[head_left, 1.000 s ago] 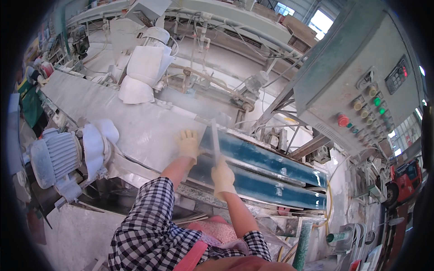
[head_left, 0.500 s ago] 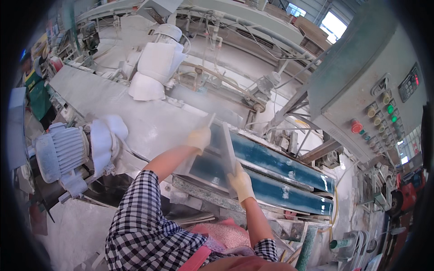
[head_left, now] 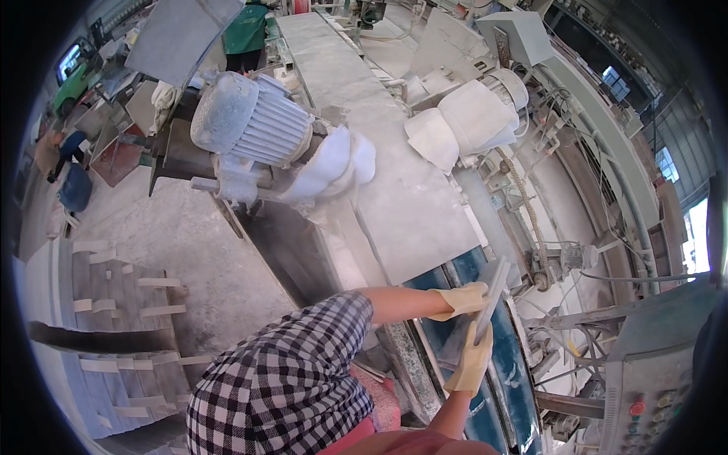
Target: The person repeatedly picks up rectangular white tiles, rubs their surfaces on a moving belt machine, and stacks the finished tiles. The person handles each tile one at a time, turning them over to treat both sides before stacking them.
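Note:
Both my hands wear pale yellow gloves and are closed on flat grey-white slabs (head_left: 495, 284), held tilted on edge and close together above blue-green belts (head_left: 509, 345). My left hand (head_left: 464, 300) has its fingers against the slabs' near-left side. Lower down, my right hand (head_left: 474, 362) grips from the near end. How many pieces are in the bundle I cannot make out; a blurred, pale face shows beside the right glove. Beyond my hands, a broad grey-white sheet (head_left: 417, 216) covers the machine bed and reaches over the belts' far end.
A dusty finned motor (head_left: 250, 121) stands left of the bed, a cloth-wrapped motor (head_left: 474, 117) right of it. A control box (head_left: 652, 371) with buttons is at lower right. Stacked slabs (head_left: 125, 326) with spacers stand left. A person in green (head_left: 246, 38) is at the far end.
My view has swung left, bringing the stacked slabs into sight. The slabs, earlier apart with one in each hand, are now together, and my hands have come close to each other.

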The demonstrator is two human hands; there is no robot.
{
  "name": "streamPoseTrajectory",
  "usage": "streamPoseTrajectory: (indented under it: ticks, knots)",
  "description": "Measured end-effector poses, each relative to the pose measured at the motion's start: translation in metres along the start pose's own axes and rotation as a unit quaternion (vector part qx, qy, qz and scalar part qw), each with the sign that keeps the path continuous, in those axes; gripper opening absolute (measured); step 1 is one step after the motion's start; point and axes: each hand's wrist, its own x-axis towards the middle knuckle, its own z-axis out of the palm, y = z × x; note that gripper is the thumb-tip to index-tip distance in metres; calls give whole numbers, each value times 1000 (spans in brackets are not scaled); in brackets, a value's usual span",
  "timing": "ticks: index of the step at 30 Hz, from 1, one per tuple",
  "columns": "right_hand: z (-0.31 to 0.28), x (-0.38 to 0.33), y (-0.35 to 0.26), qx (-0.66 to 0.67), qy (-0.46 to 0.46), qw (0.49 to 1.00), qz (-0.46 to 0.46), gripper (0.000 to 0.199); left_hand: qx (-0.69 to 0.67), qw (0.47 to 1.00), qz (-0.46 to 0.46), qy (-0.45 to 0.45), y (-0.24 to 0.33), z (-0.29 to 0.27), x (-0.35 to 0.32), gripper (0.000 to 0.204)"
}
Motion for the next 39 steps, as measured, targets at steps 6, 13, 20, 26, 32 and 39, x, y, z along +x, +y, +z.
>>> streamPoseTrajectory:
  ticks: [6,13,20,26,32,39]
  knots:
    - [10,2,1,-84,-12,994,72,56,407,897,153,81,3,-68,-8,29]
    - [20,-5,7,-32,61,996,50,54,576,793,-55,191,4,-96,9,97]
    - [18,-6,14,-48,67,996,34,52,627,756,-170,76,5,-81,38,100]
    - [18,-6,14,-70,78,994,34,52,670,723,-163,40,-4,-71,47,121]
    - [14,-8,14,-64,65,995,47,52,758,632,-133,-86,-6,-58,50,134]
    - [18,-2,20,-89,71,992,52,54,504,863,22,13,21,-109,39,46]
